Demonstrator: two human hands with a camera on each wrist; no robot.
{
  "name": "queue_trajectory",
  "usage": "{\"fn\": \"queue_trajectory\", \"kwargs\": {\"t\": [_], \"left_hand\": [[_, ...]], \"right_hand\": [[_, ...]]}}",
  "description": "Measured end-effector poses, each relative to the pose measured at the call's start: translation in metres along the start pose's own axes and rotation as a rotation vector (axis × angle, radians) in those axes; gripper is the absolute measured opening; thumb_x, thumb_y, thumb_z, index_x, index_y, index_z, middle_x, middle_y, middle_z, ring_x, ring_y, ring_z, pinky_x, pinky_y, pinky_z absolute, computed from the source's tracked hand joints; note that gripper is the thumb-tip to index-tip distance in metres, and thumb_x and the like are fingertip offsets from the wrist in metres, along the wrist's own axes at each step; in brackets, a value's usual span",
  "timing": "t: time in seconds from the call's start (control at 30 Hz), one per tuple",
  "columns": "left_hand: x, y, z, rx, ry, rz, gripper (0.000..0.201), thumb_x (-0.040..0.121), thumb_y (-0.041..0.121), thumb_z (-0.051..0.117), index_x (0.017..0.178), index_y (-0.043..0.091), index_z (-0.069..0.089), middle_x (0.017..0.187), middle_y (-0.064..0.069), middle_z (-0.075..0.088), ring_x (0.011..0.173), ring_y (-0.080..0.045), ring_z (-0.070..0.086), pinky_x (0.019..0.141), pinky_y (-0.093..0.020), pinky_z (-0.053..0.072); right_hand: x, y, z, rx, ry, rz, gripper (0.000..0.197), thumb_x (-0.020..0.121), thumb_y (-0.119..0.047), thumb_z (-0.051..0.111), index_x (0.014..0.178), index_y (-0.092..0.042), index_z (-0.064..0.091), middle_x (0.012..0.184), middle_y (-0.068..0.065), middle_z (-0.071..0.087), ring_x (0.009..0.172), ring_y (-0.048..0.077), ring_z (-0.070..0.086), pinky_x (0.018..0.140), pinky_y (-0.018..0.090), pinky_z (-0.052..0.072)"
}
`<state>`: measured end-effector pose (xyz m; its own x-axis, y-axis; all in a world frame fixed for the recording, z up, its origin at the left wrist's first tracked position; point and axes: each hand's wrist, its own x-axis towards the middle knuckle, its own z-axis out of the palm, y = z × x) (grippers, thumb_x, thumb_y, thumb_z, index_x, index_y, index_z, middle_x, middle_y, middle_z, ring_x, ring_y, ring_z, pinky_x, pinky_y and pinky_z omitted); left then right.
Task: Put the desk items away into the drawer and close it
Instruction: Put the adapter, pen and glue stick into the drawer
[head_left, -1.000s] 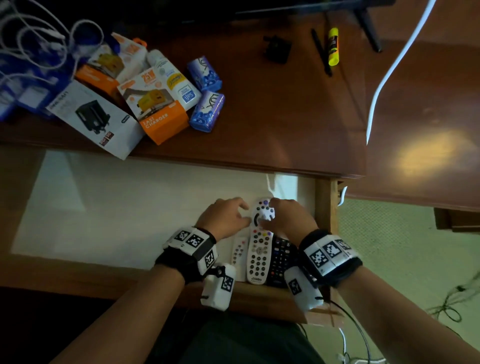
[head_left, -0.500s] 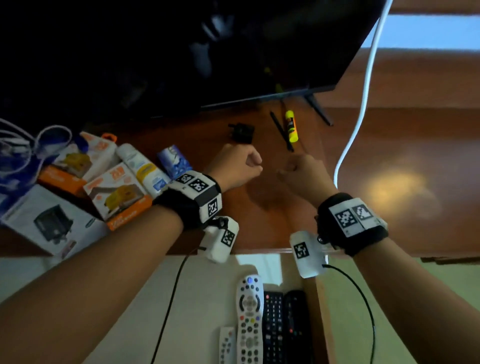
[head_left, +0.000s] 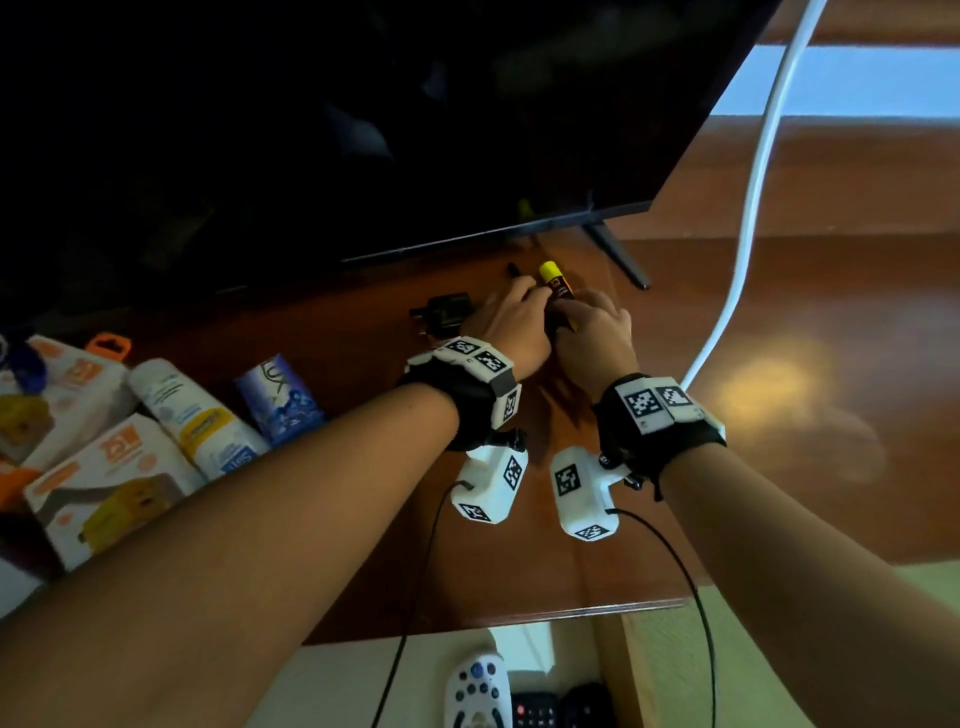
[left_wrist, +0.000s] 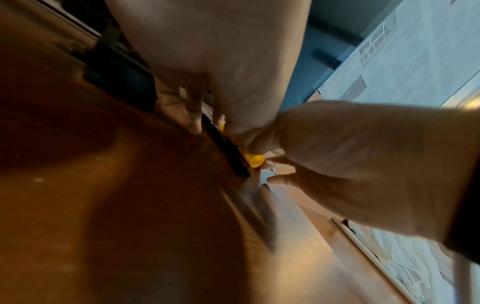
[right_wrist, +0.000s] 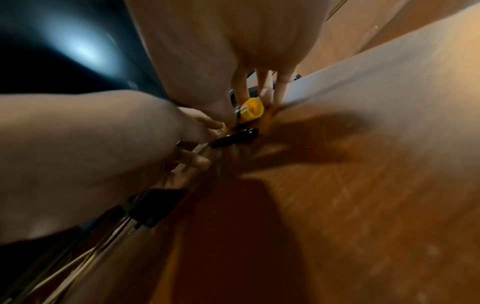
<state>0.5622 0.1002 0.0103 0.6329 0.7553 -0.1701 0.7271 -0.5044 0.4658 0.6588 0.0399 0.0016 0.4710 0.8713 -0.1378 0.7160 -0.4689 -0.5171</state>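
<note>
Here, both hands are working at the back of the desk, just under the dark screen. The left hand is curling its fingers over a slim black pen, and the right hand is pinching a yellow glue stick lying right beside it; whether either grip is fully closed, I cannot tell.

Both items are looking light, rigid and smooth, so they are likely rolling easily; taking each around its middle seems safest, since a hold near the cap end may be letting it slip. The glue stick's label is too small to read.

The open drawer is sitting near the person, with 3 remotes inside.

Further left, an orange box is showing "25W", and a blue packet is reading roughly "Lux".
</note>
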Motion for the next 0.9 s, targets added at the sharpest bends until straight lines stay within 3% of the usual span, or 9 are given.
{"fn": "queue_trajectory", "kwargs": {"t": [0.13,0.3,0.43,0.57,0.63,0.73,0.8,0.9], "left_hand": [[0.006,0.007,0.004,0.098,-0.013,-0.041,0.033,0.098,0.022,0.039,0.127,0.019,0.053,0.147,-0.002,0.029,0.128,-0.032,0.034,0.099,-0.046,0.040],[-0.001,0.007,0.007,0.084,0.068,-0.033,0.034,0.096,0.032,0.049,0.119,0.010,0.059,0.132,-0.009,0.042,0.122,-0.029,0.042,0.094,-0.042,0.043],[-0.019,0.006,0.010,0.113,0.097,-0.004,0.036,0.092,0.037,0.056,0.113,0.007,0.058,0.123,-0.011,0.044,0.119,-0.031,0.041,0.093,-0.039,0.041],[-0.041,0.003,0.012,0.105,0.092,0.027,0.021,0.094,0.024,0.055,0.105,0.008,0.062,0.121,-0.010,0.045,0.114,-0.030,0.045,0.092,-0.036,0.038],[-0.052,0.000,0.014,0.055,0.090,0.043,0.013,0.092,0.011,0.055,0.102,0.010,0.062,0.120,-0.007,0.046,0.109,-0.027,0.049,0.084,-0.032,0.039],[-0.066,-0.004,0.012,-0.094,0.088,0.088,0.026,0.086,-0.006,0.051,0.101,0.011,0.064,0.114,-0.007,0.052,0.103,-0.025,0.054,0.076,-0.026,0.037],[-0.070,-0.006,0.006,-0.164,0.103,0.138,0.034,0.081,-0.013,0.049,0.103,0.008,0.065,0.112,-0.009,0.057,0.103,-0.026,0.055,0.080,-0.026,0.040],[-0.069,-0.015,-0.009,-0.124,0.183,0.132,0.033,0.084,-0.007,0.053,0.109,0.012,0.063,0.119,-0.005,0.054,0.110,-0.022,0.051,0.089,-0.028,0.043]], "right_hand": [[-0.004,0.005,0.000,0.044,0.068,0.038,0.040,0.088,-0.009,0.044,0.118,-0.025,0.065,0.131,0.005,0.048,0.122,0.031,0.038,0.087,0.027,0.022],[-0.023,0.004,-0.003,0.014,0.097,0.061,0.035,0.089,-0.011,0.048,0.116,-0.019,0.067,0.126,0.012,0.050,0.116,0.036,0.041,0.099,0.033,0.032],[-0.042,0.000,-0.005,0.050,0.097,0.071,0.030,0.088,-0.013,0.054,0.112,-0.020,0.070,0.115,0.016,0.053,0.110,0.038,0.048,0.096,0.037,0.043],[-0.066,-0.001,-0.001,0.110,0.144,0.116,0.024,0.086,-0.014,0.057,0.104,-0.014,0.073,0.108,0.016,0.052,0.100,0.038,0.053,0.083,0.032,0.042],[-0.073,-0.002,0.001,0.132,0.151,0.118,0.023,0.084,-0.016,0.061,0.104,-0.014,0.073,0.109,0.016,0.051,0.102,0.037,0.052,0.086,0.033,0.042],[-0.079,-0.008,0.002,0.126,0.127,0.121,0.025,0.081,-0.027,0.068,0.105,-0.020,0.073,0.113,0.013,0.048,0.108,0.033,0.049,0.094,0.033,0.042],[-0.082,-0.011,0.005,0.117,0.104,0.139,0.032,0.078,-0.033,0.069,0.107,-0.019,0.071,0.116,0.012,0.045,0.111,0.032,0.046,0.096,0.033,0.041],[-0.085,-0.015,0.011,0.058,0.087,0.143,0.036,0.077,-0.029,0.070,0.109,-0.012,0.066,0.124,0.012,0.040,0.116,0.032,0.039,0.097,0.037,0.039]]}}
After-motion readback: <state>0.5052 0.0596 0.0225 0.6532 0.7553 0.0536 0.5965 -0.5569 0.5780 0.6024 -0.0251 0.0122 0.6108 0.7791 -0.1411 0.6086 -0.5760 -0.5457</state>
